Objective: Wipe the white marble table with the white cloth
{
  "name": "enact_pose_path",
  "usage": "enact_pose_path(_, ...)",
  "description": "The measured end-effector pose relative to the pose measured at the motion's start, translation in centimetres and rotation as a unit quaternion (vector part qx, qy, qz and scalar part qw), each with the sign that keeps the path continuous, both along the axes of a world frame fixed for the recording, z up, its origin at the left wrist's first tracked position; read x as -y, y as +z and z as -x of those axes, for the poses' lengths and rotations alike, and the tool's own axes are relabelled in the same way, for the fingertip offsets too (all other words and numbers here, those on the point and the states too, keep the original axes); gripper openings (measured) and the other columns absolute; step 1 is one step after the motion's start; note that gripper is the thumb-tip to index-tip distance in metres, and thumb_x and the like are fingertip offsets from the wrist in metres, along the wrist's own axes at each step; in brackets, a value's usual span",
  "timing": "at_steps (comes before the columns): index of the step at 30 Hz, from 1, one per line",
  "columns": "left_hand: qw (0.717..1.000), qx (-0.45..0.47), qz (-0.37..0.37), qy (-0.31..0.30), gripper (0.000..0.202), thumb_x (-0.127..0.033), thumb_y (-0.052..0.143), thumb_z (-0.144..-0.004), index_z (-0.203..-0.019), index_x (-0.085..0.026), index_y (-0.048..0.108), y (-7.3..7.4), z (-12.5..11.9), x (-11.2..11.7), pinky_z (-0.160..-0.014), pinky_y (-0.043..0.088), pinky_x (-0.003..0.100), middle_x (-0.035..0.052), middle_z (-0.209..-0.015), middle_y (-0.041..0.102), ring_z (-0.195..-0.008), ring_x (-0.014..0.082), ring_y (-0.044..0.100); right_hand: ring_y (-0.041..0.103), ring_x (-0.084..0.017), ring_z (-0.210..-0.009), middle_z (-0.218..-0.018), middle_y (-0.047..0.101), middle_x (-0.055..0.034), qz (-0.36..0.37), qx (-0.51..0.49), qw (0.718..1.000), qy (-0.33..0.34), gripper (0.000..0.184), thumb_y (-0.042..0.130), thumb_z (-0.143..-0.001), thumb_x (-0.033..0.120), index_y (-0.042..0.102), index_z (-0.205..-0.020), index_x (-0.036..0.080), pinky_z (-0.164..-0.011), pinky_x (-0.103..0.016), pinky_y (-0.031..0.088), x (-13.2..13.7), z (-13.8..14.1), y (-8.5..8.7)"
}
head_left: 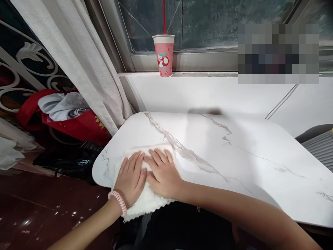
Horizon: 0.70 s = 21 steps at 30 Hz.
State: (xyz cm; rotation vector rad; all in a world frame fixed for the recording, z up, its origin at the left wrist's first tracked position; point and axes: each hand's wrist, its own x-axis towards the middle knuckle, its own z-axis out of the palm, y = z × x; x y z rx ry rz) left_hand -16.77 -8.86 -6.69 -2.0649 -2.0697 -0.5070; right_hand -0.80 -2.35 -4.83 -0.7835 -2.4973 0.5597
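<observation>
A white cloth (145,205) lies on the near left corner of a white marble-patterned table (234,156), partly hanging over the front edge. My left hand (131,178) rests flat on the cloth with fingers stretched out and together; a pink coil band circles its wrist. My right hand (162,172) lies flat beside it on the same cloth, fingers extended, touching the left hand. Neither hand grips anything.
A pink paper cup (164,55) with a red straw stands on the window sill behind the table. A white curtain (78,59) hangs at the left. A red bag (75,121) with cloth in it sits on the dark floor. A grey ribbed object (321,147) is at the right edge.
</observation>
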Motion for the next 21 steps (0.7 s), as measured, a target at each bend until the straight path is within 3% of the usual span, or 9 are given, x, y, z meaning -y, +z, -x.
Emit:
enact_pose_path(3,1.0,-0.007,0.014,-0.009,0.053,-0.033,0.024,-0.096,-0.144,-0.016,0.038,-0.3,-0.7,-1.4,-0.116,0.028,0.053,0.015,-0.143,0.051,-0.137,0.0274,0.041,0.031,-0.027,-0.142,-0.152,0.041,-0.0094,-0.004,0.002,1.0,-0.004,0.049,0.041,-0.095,0.031,0.046,-0.142,0.019,-0.119,-0.052,0.015,-1.2,-0.9,-0.1)
enact_pose_path(5,1.0,-0.007,0.025,-0.004,0.052,-0.032,0.025,-0.096,-0.141,-0.014,0.041,-0.3,-0.6,-3.9,-0.116,0.028,0.053,0.0156,-0.143,0.051,-0.137,0.0276,0.042,0.033,-0.027,-0.14,-0.15,0.044,-0.0093,-0.008,0.008,1.0,-0.011,0.049,0.043,-0.094,0.031,0.048,-0.141,0.019,-0.118,-0.052,0.016,-3.4,-0.7,-0.2)
enact_pose_path(10,0.998,0.004,0.06,0.013,0.049,-0.029,0.028,-0.095,-0.136,-0.01,0.046,0.8,-0.5,-14.9,-0.116,0.026,0.052,0.0168,-0.146,0.047,-0.14,0.0287,0.037,0.036,-0.024,-0.138,-0.148,0.047,-0.0072,-0.03,0.032,0.997,-0.068,0.046,0.043,-0.093,0.028,0.05,-0.138,0.022,-0.116,-0.047,0.018,-12.7,0.4,-0.3)
enact_pose_path(15,0.996,0.014,0.074,-0.05,0.043,-0.025,0.034,-0.093,-0.133,-0.014,0.049,1.8,-1.9,-26.3,-0.117,0.025,0.046,0.0131,-0.144,0.05,-0.137,0.0246,0.042,0.038,-0.022,-0.137,-0.147,0.048,-0.0076,-0.029,0.032,0.984,-0.173,0.044,0.043,-0.094,0.024,0.053,-0.136,0.022,-0.116,-0.046,0.019,-21.7,-0.3,-0.6)
enact_pose_path(18,0.996,0.016,0.057,-0.072,0.041,-0.023,0.036,-0.092,-0.13,-0.014,0.051,1.6,-2.9,-30.1,-0.114,0.029,0.046,0.014,-0.141,0.053,-0.133,0.0253,0.045,0.04,-0.021,-0.135,-0.144,0.052,-0.0071,-0.03,0.015,0.98,-0.195,0.04,0.046,-0.093,0.024,0.057,-0.131,0.022,-0.115,-0.044,0.02,-24.8,-1.3,-0.7)
enact_pose_path(21,0.996,0.016,0.049,-0.077,0.041,-0.024,0.036,-0.092,-0.128,-0.012,0.052,1.2,-3.6,-31.8,-0.113,0.029,0.045,0.0151,-0.138,0.055,-0.131,0.0265,0.047,0.041,-0.021,-0.135,-0.143,0.053,-0.0057,-0.018,0.007,0.98,-0.199,0.04,0.046,-0.092,0.024,0.058,-0.13,0.022,-0.115,-0.043,0.021,-26.3,-2.0,-0.7)
